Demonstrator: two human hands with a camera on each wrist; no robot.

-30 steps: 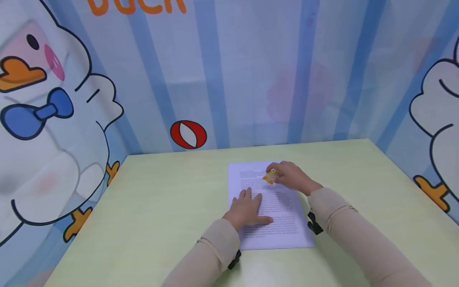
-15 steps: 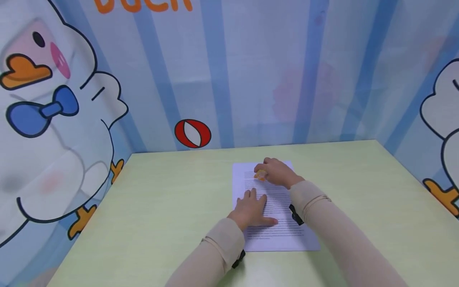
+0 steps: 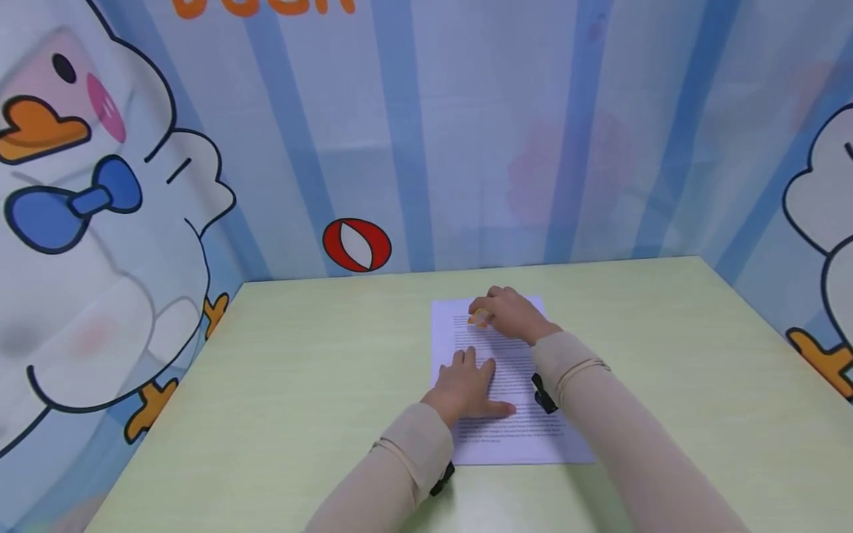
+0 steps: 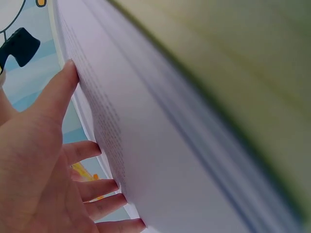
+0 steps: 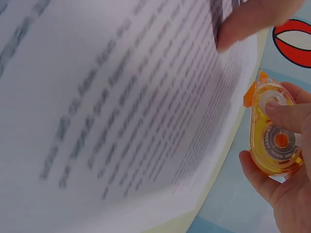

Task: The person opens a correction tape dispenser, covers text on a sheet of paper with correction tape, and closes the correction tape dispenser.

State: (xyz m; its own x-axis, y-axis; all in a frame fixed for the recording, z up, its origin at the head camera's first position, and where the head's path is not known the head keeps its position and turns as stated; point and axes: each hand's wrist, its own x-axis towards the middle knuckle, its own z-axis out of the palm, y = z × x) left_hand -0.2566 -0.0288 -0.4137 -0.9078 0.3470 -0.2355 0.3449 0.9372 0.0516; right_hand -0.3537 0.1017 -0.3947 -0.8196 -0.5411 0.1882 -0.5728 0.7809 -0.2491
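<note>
A stack of printed paper (image 3: 523, 448) lies on the table, its layered edge showing in the left wrist view. My left hand (image 3: 466, 386) rests on the lower left of the top sheet, fingers spread, thumb pointing right; in the left wrist view its fingertips (image 4: 109, 185) touch the page. Over the upper lines of text, my right hand (image 3: 513, 314) grips a correction tape dispenser (image 5: 277, 128). The dispenser has a clear orange-yellow case with a reel inside, and its orange tip is close to the page. Part of the case is hidden behind the fingers and thumb.
A pale green table (image 3: 320, 370) stretches around the paper on every side. Behind it hangs a blue striped backdrop (image 3: 466, 133) with cartoon ducks at both sides and a red ball print. Black straps (image 3: 543, 394) sit at both wrists, below the beige sleeves.
My right hand has moved left across the upper text with the correction tape dispenser, mostly in the first half second. The left hand has stayed in place on the paper. The head view has shifted slightly.
</note>
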